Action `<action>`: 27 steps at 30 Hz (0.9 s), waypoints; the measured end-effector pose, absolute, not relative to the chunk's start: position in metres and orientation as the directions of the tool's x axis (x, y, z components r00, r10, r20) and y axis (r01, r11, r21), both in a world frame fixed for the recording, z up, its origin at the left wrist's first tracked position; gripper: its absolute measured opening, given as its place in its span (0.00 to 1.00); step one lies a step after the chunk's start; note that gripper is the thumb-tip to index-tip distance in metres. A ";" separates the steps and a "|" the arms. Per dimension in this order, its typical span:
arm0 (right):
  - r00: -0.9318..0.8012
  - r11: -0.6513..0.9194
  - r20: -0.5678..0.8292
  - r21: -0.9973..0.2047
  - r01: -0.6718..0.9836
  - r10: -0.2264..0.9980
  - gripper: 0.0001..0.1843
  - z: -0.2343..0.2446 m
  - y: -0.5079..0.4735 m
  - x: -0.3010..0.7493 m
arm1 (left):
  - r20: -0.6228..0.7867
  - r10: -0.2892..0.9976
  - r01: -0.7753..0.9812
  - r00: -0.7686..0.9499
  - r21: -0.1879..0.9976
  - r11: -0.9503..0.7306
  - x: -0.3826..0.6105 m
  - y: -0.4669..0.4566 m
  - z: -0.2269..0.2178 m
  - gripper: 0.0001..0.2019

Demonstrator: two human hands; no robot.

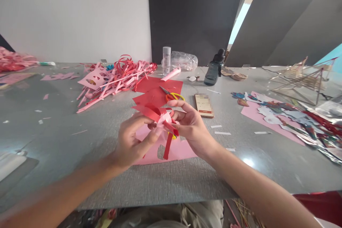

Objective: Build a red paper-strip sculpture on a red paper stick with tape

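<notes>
Between my two hands, above the table's near side, is a paper craft point(165, 118) of red and pink strips with loops and loose ends. My left hand point(135, 137) pinches its left side with thumb and fingers. My right hand point(188, 123) grips its right side, the fingertips close around a red strip. One red strip point(167, 146) hangs down below. Under the hands lies a pink paper sheet point(184, 151) with cut-out holes. Just beyond are red paper sheets point(152, 98) and scissors point(175, 96) with yellow and red handles. A bit of yellow behind the craft is mostly hidden.
A heap of pink and red paper strips point(120, 78) lies back left. Behind the hands stand a clear bottle point(166, 60) and a dark bottle point(213, 69). A phone point(203, 105) is right of centre. Paper cut-outs point(288, 117) and a stick frame point(301, 82) occupy the right.
</notes>
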State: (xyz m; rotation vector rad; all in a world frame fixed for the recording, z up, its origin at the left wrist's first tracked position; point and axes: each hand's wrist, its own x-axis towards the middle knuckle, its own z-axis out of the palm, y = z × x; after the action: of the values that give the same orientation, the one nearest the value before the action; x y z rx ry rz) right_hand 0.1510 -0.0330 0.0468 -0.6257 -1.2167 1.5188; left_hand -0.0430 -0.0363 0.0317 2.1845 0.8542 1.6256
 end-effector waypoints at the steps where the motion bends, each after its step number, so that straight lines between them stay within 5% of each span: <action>1: -0.314 0.070 0.204 -0.918 -0.389 0.927 0.29 0.047 -0.034 0.151 | 0.767 0.616 0.300 0.178 0.554 -0.776 -0.042 -0.037 0.032 0.03; 22: -0.178 0.275 0.323 -0.929 -0.249 0.929 0.19 0.042 -0.038 0.146 | 0.671 0.727 0.312 0.147 0.666 -0.678 -0.039 -0.029 0.021 0.09; 27: -0.164 0.365 0.381 -0.923 -0.119 0.910 0.17 0.043 -0.040 0.146 | 0.692 0.692 0.337 0.206 0.614 -0.714 -0.038 -0.030 0.025 0.09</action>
State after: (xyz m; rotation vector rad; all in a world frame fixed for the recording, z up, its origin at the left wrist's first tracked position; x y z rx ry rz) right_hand 0.1460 -0.0399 0.0427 -0.7658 -1.4347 1.0852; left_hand -0.0382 -0.0298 0.0253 2.1581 0.9656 1.5115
